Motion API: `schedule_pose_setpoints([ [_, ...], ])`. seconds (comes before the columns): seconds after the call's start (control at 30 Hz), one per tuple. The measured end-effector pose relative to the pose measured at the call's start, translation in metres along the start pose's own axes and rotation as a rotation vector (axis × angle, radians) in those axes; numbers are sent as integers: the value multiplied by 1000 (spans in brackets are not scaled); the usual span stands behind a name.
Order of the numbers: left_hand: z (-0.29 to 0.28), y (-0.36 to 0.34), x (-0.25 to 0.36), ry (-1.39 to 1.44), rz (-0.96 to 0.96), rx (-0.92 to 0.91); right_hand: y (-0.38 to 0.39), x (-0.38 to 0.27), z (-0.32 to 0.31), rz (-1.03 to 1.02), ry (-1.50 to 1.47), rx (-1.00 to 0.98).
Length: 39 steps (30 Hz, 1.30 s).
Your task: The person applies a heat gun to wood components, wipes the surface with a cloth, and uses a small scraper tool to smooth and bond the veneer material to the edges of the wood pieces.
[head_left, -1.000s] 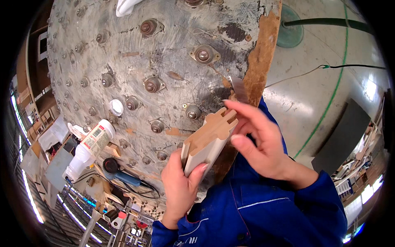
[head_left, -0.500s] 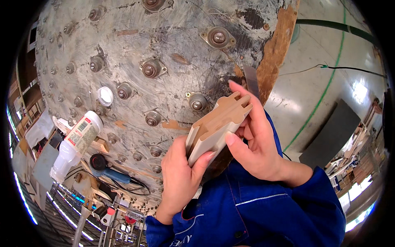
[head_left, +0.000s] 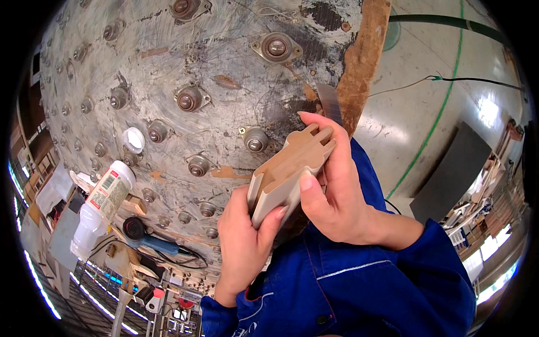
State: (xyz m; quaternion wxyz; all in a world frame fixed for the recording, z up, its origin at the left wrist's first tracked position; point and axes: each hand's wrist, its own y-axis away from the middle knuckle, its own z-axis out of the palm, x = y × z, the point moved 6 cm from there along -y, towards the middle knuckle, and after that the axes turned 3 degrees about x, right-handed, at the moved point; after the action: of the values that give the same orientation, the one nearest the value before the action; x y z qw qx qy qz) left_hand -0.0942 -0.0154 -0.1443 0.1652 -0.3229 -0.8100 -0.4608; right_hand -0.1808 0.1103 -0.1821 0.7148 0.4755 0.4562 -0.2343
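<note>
Between my hands is a short piece of wooden moulding [head_left: 292, 158], tilted, with its brown cut face up and pale coated sides. Slots and rounded lobes shape its profile. My left hand [head_left: 245, 247] is closed round the lower left end, its thumb on the pale side. At the upper right end my right hand [head_left: 342, 191] grips it, with the thumb against the side and the index finger round the slotted far end. Just beyond that finger a flat grey metal strip [head_left: 329, 103] lies by the worktop edge.
The worn worktop [head_left: 236, 115] carries several ball rollers, one being a ball roller [head_left: 276, 47] near the far edge. To the left are a white bottle [head_left: 106, 196], a round white cap [head_left: 133, 140] and a blue corded power tool [head_left: 149, 240]. A dark panel [head_left: 452, 171] lies right.
The worktop and its things have shifted a little left in the view. Both hands keep their hold on the moulding, which sits slightly farther left with much the same tilt.
</note>
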Motion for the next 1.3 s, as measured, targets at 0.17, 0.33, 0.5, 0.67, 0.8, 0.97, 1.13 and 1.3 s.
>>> schedule_pose_setpoints([
  [0.17, -1, 0, 2, 5, -16, -12, 0, 1, 1, -36, 18, 0],
  [0.33, -1, -1, 3, -11, 0, -7, -2, -1, 0, -146, 103, 6],
  [0.5, 0, -2, 1, -6, 3, -8, -2, -1, -1, -81, 102, -8],
  [0.67, 0, 2, -1, -20, 4, 6, 2, 0, 0, -34, 86, 9],
  [0.8, 0, 0, 3, -49, 15, 18, 0, -4, -2, 56, 50, 14],
  [0.97, 1, 1, 6, -87, 76, 29, 2, -2, -2, 37, 174, 11],
  [1.13, 0, 1, 6, -84, 115, 23, 1, -1, 1, -36, 256, 28],
  [1.3, 1, 3, 11, -126, 144, 37, 0, 1, 1, -72, 266, 51],
])
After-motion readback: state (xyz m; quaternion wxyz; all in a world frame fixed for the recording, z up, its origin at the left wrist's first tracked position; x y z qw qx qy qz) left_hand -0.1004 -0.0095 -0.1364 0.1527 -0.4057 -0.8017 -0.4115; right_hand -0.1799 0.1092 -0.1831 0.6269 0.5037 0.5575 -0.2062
